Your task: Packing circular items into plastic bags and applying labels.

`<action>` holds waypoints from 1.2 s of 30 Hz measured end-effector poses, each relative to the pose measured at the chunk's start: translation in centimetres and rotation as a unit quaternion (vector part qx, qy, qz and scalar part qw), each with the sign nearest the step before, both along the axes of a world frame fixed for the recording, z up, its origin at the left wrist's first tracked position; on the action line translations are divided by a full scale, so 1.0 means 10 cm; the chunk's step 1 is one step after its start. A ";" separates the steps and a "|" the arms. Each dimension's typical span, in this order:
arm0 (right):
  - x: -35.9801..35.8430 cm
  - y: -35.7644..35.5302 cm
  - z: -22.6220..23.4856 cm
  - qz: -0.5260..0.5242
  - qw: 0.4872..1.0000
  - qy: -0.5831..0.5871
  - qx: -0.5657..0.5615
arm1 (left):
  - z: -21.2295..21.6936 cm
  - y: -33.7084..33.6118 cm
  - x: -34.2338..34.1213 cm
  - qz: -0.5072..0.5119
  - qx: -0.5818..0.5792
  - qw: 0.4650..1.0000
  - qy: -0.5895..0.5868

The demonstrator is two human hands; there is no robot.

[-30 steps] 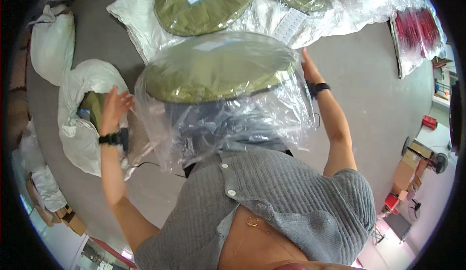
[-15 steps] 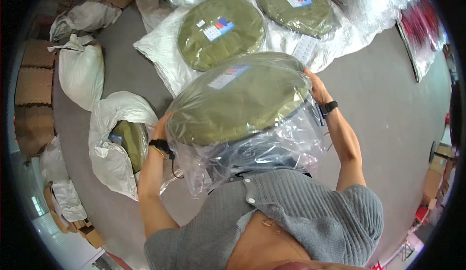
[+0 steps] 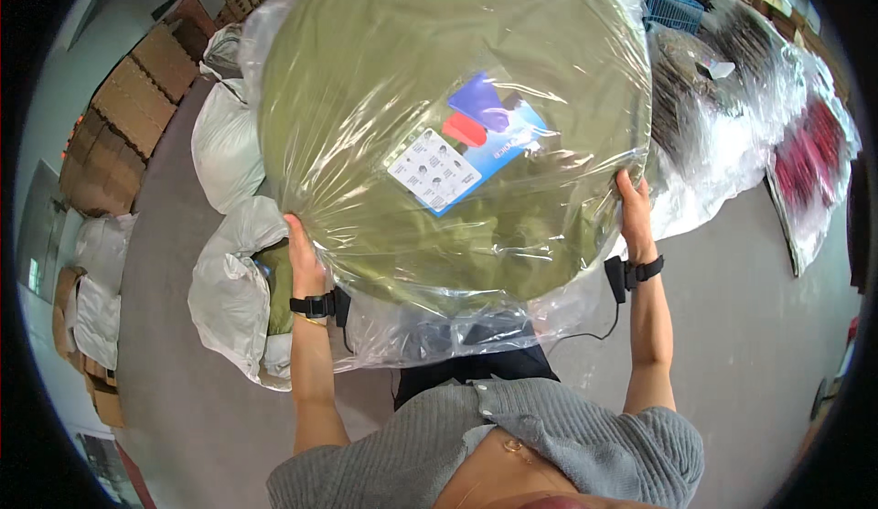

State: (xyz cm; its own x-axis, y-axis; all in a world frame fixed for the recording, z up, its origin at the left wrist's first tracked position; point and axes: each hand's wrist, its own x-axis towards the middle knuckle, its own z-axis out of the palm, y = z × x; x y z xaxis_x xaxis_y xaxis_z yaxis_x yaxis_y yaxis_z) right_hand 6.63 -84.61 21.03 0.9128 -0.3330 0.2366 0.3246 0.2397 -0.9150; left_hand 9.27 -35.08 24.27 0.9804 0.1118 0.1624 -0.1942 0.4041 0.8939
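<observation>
A large, round olive-green fabric bundle (image 3: pixel 347 88) fills the upper middle of the view, raised and facing me. Clear plastic bag film (image 3: pixel 402 349) encloses it, with loose film hanging below toward my legs. Under the film lies a printed card (image 3: pixel 434 172) in white and blue, with purple and red shapes. My left hand (image 3: pixel 306 262) is closed on the bag's lower left edge, where creases fan out from the grip. My right hand (image 3: pixel 636 212) grips the lower right edge, thumb in front. The fingers behind the bundle are hidden.
On the left floor, an open white sack (image 3: pixel 224 294) holds another green bundle (image 3: pixel 279 280). A second white sack (image 3: pixel 226 148) stands beyond it, near stacked cardboard boxes (image 3: pixel 137 97). Plastic-wrapped goods (image 3: pixel 713 116), a pink-red wrapped bundle (image 3: pixel 809 157) and a blue crate (image 3: pixel 672 6) are at right.
Both hands have raised and tilted the bagged bundle, so its round front now faces me. It now hides the two green bundles that showed on the white sheeting behind.
</observation>
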 end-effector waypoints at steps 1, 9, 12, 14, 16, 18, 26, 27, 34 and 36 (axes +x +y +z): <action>0.03 0.04 0.02 -0.047 0.999 -0.012 0.009 | 0.02 0.04 0.00 0.044 0.022 0.999 0.009; 0.00 0.19 -0.40 -0.092 0.986 -0.058 0.125 | -0.20 0.22 -0.13 0.163 0.096 0.982 -0.027; -0.06 0.28 -0.33 -0.119 0.984 -0.081 0.102 | -0.24 0.22 -0.22 0.154 0.081 0.984 -0.044; -0.09 0.30 -0.30 -0.120 0.984 -0.071 0.111 | -0.09 0.12 -0.31 0.193 0.112 0.973 -0.060; -0.09 0.29 -0.34 -0.112 0.983 -0.072 0.127 | -0.07 0.11 -0.34 0.206 0.127 0.969 -0.057; -0.15 0.25 -0.39 -0.113 0.991 -0.027 0.065 | 0.05 0.05 -0.39 0.212 0.111 0.970 -0.043; -0.27 0.41 -0.40 -0.133 0.984 0.013 0.115 | 0.28 0.04 -0.50 0.223 0.139 0.965 -0.006; -0.27 0.43 -0.44 -0.126 0.983 0.011 0.136 | 0.33 0.01 -0.51 0.227 0.126 0.966 0.004; -0.32 0.40 -0.56 -0.052 0.977 -0.005 0.205 | 0.51 0.09 -0.52 0.222 0.179 0.958 -0.027; -0.35 0.43 -0.57 -0.016 0.975 -0.016 0.223 | 0.51 0.12 -0.53 0.209 0.216 0.954 -0.003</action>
State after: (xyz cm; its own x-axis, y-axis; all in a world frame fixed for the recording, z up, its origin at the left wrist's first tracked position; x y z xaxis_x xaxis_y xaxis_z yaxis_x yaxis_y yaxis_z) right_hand 3.18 -80.28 15.34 0.8949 -0.4372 0.0893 0.3646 0.6009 -0.7114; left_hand 3.95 -33.84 29.33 0.8639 0.4143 0.2865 -0.2626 -0.1149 0.9580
